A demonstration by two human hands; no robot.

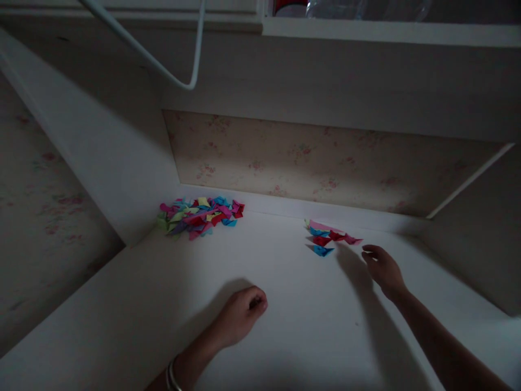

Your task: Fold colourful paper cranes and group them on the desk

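Observation:
Near the back of the white surface, on the right, stands a small group of folded paper boats in blue, red and pink, with a blue paper boat [323, 250] at its front. My right hand [383, 270] is just right of a pink paper boat [352, 239]; a gap shows between thumb and fingers, and nothing is visible between them. My left hand [242, 314] is curled into a loose fist over the middle of the surface, apart from any paper, with nothing seen in it. A heap of folded coloured paper pieces [199, 217] lies at the back left.
The white surface [260, 260] is bounded behind by a low ledge and flowered wallpaper [301, 157]. Side panels rise at left and right [480, 217]. Overhead are a shelf edge [386, 33] and a bent pale rod [191, 86]. A bracelet [171, 376] is on my left wrist.

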